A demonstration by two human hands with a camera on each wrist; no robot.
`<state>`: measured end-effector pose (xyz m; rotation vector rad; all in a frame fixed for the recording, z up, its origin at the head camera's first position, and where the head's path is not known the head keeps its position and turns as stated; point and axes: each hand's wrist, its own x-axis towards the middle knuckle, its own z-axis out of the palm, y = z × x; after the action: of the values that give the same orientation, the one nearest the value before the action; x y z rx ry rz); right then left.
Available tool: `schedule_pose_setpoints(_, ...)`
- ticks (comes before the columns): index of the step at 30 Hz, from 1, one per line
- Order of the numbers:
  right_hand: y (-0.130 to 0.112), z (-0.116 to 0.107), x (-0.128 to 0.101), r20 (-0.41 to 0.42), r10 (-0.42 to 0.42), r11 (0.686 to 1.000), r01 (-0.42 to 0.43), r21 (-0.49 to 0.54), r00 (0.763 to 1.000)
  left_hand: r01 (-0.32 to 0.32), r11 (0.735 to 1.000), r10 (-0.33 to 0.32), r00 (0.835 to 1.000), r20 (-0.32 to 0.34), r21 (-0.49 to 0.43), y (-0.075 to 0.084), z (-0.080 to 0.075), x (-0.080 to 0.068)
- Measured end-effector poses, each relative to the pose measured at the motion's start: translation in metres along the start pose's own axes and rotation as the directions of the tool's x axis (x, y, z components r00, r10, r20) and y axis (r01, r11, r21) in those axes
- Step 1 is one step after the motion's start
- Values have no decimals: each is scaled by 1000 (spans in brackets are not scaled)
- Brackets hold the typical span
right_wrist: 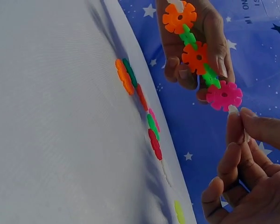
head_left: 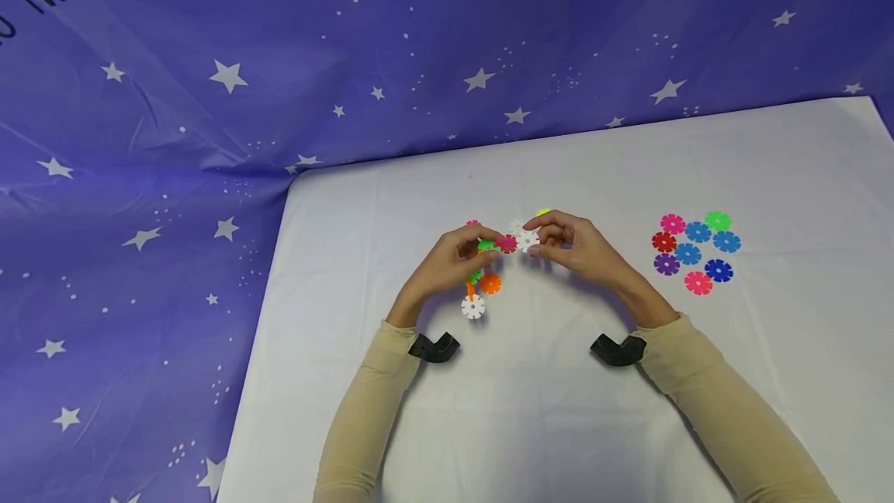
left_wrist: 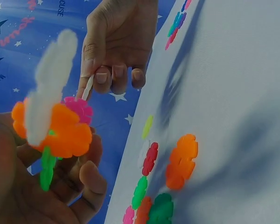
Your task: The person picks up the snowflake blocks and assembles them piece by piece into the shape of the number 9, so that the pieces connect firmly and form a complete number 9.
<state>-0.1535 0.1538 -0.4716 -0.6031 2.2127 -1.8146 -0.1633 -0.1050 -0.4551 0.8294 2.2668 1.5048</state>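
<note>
My left hand (head_left: 482, 252) grips a chain of snowflake discs (head_left: 485, 278) joined edge to edge: white at the bottom, then orange, green and a pink disc (head_left: 507, 243) at the top. In the right wrist view the chain (right_wrist: 196, 56) runs orange, green, orange, green, pink. My right hand (head_left: 541, 243) pinches a white disc (head_left: 528, 239) right beside the pink one. That white disc (left_wrist: 87, 87) shows edge-on in the left wrist view, just above the pink disc (left_wrist: 79, 108). Whether they touch is unclear.
Several loose discs (head_left: 691, 251) in pink, blue, green, red and purple lie on the white table (head_left: 559, 410) at right. More discs (right_wrist: 140, 98) lie behind my hands. A starred blue cloth (head_left: 209, 99) hangs behind and left.
</note>
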Motion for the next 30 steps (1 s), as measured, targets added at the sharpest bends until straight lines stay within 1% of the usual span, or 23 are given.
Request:
schedule_pose_setpoints(9, -3, 0, 0, 11, -8, 1000, 8, 7, 1000, 24, 999, -25, 1000, -13, -27, -1, 2, 1)
schedule_pose_setpoints(13, -4, 1, 0, 5, -2, 1000, 2, -3, 1000, 26, 999, -26, 1000, -16, -24, -2, 6, 2)
schedule_pose_setpoints(21, -4, 7, -1, -24, 35, 999, -35, -7, 999, 4, 996, 0, 998, -57, 85, 1, 11, 3)
schedule_pose_setpoints(25, -3, 10, -1, -36, 41, 999, -41, 1, 999, -23, 995, 30, 997, -69, 96, 0, 14, 4)
schedule_pose_setpoints(30, -1, 12, 0, -51, 40, 999, -40, 6, 998, -26, 992, 35, 996, -79, 120, -2, 17, 4)
